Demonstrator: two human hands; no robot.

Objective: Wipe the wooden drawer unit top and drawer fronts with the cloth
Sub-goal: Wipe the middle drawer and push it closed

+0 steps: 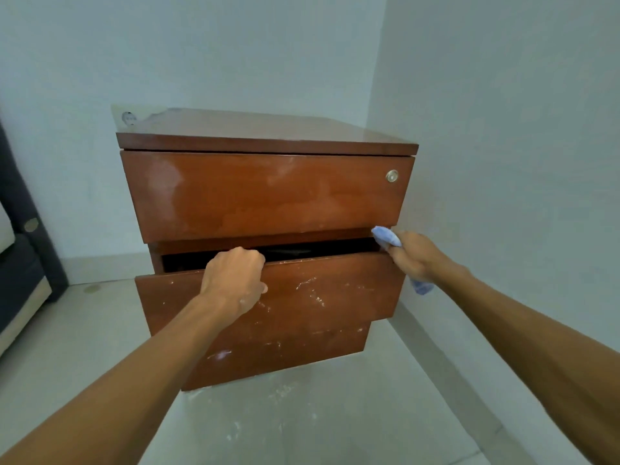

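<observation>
Gripping cloth (pixel 385 237) tight, R hand (pixel 416 256); L hand (pixel 235 280) curled, prob. on drawer (pixel 268 303) edge.

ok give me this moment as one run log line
left hand: gripping middle drawer top edge, drawer ajar | right hand: blue cloth at its right corner

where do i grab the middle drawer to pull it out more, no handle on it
Grip the middle drawer by its top edge, fingers hooked from above into the dark gap under the top drawer. The flat front has no knob. The left hand is already curled over that edge.
</observation>
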